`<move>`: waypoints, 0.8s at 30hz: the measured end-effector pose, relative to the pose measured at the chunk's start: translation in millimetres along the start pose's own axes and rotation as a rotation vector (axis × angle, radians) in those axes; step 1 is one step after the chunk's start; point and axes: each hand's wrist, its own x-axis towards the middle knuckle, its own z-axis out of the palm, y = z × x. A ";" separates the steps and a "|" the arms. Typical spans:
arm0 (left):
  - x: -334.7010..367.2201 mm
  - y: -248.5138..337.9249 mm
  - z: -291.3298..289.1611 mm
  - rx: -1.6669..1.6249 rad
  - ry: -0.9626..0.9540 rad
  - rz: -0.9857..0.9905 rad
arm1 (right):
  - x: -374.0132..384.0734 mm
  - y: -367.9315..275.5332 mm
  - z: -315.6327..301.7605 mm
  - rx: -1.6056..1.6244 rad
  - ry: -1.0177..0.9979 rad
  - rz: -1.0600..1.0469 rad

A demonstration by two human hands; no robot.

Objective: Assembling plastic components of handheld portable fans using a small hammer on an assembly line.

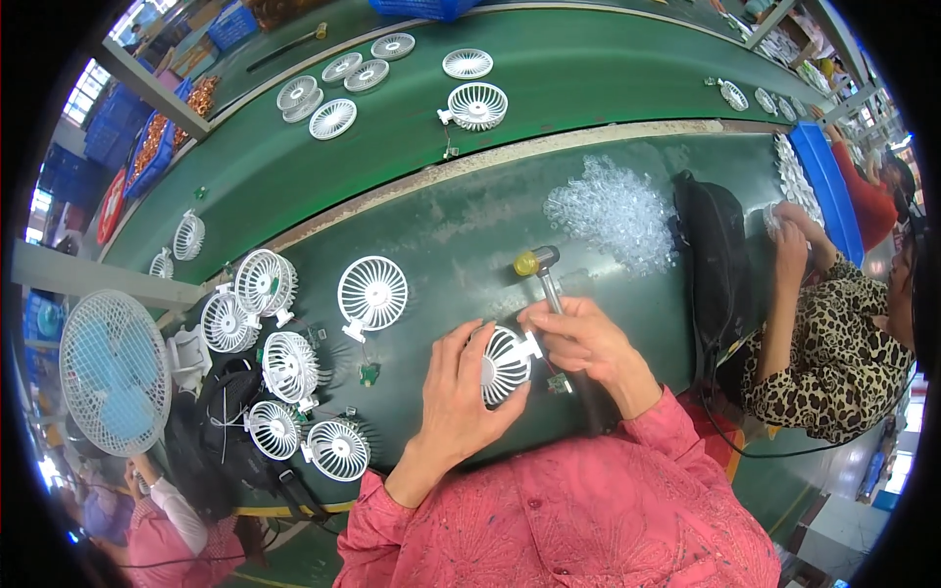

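Note:
My left hand (pixel 459 387) is wrapped round a small white round fan housing (pixel 502 370) with radial slats, held low over the green bench. Its short white neck points toward my right hand (pixel 586 343). The right fingers are curled together beside that neck; what they pinch is hidden. A hammer (pixel 551 289) with a yellow-faced head runs under or through the right hand, and its dark grip shows below. I cannot tell whether it is held or lying there. A small green circuit board (pixel 558 383) hangs beside the housing. Another white housing (pixel 373 294) lies to the left, wired to a green board (pixel 369 374).
Several fan housings (pixel 290 367) cluster at left, near a large desk fan (pixel 116 372). Clear plastic pieces (pixel 613 211) are heaped ahead, beside a black bag (pixel 711 255). A conveyor belt (pixel 559 78) carries white grilles beyond. At right, a person in leopard print (pixel 818 363) works.

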 end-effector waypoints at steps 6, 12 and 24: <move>3.7 5.1 3.5 0.001 0.006 -0.004 | 0.4 5.4 -5.3 0.023 -0.033 0.003; 3.5 4.7 4.7 -0.018 0.011 -0.015 | -0.1 10.1 -5.2 -0.010 -0.019 0.001; 3.9 4.2 2.0 -0.086 0.024 -0.091 | -4.3 18.0 0.0 -0.091 0.014 -0.127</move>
